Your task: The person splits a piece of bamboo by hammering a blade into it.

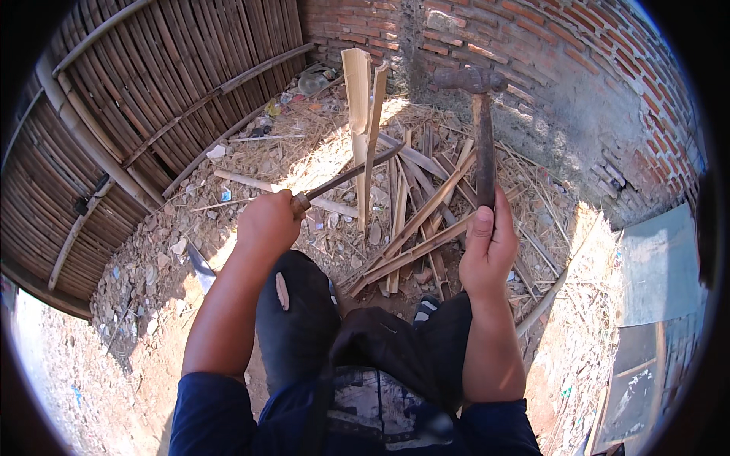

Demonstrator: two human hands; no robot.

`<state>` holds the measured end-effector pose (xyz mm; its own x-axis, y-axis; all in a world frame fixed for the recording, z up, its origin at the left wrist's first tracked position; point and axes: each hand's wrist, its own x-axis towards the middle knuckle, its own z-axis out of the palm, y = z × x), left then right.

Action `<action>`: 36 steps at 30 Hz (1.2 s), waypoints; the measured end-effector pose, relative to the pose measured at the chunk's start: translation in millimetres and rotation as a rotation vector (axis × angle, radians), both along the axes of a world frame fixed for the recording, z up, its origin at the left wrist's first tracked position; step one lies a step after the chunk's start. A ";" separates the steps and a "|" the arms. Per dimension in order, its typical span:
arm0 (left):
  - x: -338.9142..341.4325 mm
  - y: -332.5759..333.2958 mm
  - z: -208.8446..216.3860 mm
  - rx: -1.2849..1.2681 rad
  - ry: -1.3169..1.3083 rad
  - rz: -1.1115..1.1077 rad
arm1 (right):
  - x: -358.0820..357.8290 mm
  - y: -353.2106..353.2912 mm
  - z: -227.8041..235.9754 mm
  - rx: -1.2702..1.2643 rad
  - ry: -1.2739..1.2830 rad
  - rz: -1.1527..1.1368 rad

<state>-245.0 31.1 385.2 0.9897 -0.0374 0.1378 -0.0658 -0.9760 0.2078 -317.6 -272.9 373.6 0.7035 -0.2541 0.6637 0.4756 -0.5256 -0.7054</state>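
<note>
At the far left of the upright split piece (356,114) stands a slatted wall (190,76) braced with poles. Nearer on that side, the left hand (268,220) is clamped around the wooden handle of a long knife (342,179). The blade extends rightward and crosses the split piece below its top; depth of cut cannot be determined. The split piece, pale and near-vertical, shows two parts spread at its upper end. Just right of its base, loose strips (414,254) lie crossed in a heap. Further right of it, the right hand (490,247) has fingers and thumb wrapped around the handle of a hammer (484,137), held head-up. Beyond and right of the split piece rises a brick wall (563,83).
</note>
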 end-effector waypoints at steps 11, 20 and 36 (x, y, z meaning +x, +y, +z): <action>7.1 2.6 -4.9 0.049 0.018 0.054 | 23.4 -24.7 -62.2 -0.127 0.645 0.022; 14.8 -6.6 -12.8 0.018 0.049 0.015 | 19.5 -8.6 -6.8 0.019 0.070 -0.036; 9.8 -14.9 -15.1 0.093 0.058 0.050 | 17.8 -3.7 -11.5 0.056 0.035 0.000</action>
